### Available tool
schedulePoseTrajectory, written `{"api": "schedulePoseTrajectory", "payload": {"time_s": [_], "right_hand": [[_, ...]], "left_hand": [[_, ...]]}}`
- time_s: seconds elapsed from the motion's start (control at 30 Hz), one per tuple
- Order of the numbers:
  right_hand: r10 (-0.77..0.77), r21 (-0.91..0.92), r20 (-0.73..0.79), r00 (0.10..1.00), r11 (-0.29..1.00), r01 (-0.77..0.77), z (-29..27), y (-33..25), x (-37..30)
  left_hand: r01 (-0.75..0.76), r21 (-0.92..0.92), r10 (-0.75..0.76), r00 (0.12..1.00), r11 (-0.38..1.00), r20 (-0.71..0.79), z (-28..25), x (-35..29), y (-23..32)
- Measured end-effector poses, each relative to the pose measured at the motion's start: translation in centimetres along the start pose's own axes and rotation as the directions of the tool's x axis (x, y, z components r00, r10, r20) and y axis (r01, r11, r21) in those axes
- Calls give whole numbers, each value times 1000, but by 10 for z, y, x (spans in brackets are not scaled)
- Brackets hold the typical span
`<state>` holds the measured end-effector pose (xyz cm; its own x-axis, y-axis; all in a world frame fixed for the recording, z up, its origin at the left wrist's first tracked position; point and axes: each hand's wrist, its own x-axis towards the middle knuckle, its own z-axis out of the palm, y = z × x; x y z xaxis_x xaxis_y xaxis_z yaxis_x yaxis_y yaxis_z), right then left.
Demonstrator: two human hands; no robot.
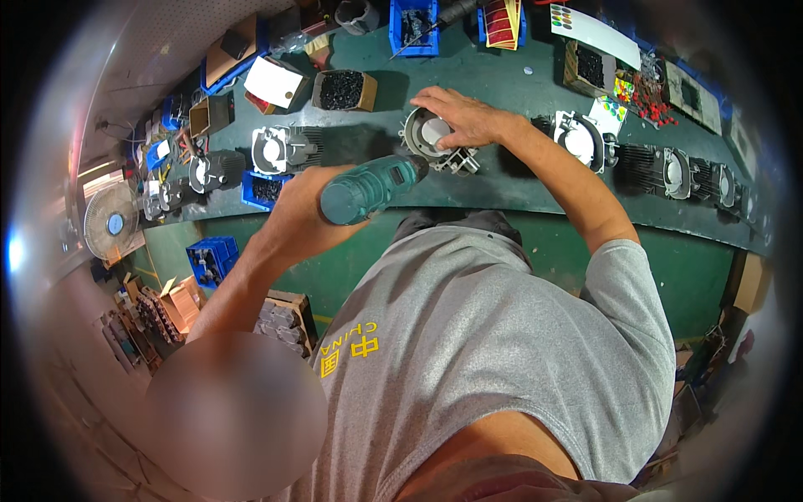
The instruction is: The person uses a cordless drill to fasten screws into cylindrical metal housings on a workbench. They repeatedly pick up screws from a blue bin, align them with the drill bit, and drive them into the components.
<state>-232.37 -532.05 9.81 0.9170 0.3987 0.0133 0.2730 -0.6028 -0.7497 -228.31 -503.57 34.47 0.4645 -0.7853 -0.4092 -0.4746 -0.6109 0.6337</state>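
Observation:
My left hand (303, 201) is wrapped round a teal power drill (368, 188). The drill lies nearly level, its dark front end pointing right at the near-left side of a round grey metal housing (416, 132). Whether its tip touches the housing is hard to tell. Over the far right rim of that housing my right hand (468, 117) is closed, fingers on the rim and thumb by the pale round middle. A bracket-like metal part (460, 160) shows at the housing's near edge. Most of the drill's handle is hidden by my left hand.
Finned motor housings stand left (280, 151) and right (577, 140) on the green bench (493, 79). Behind lie a cardboard box of black parts (341, 90) and a blue bin (414, 29). Another blue bin (263, 189) sits near the front edge. A fan (111, 222) stands far left.

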Motion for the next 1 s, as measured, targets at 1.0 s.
{"api": "schedulePoseTrajectory", "payload": {"time_s": [1.0], "right_hand": [[19,-49,22,1000,999,-17,-6,-4,3]], "left_hand": [[195,67,-200,977,978,68,9,24,41]]}}
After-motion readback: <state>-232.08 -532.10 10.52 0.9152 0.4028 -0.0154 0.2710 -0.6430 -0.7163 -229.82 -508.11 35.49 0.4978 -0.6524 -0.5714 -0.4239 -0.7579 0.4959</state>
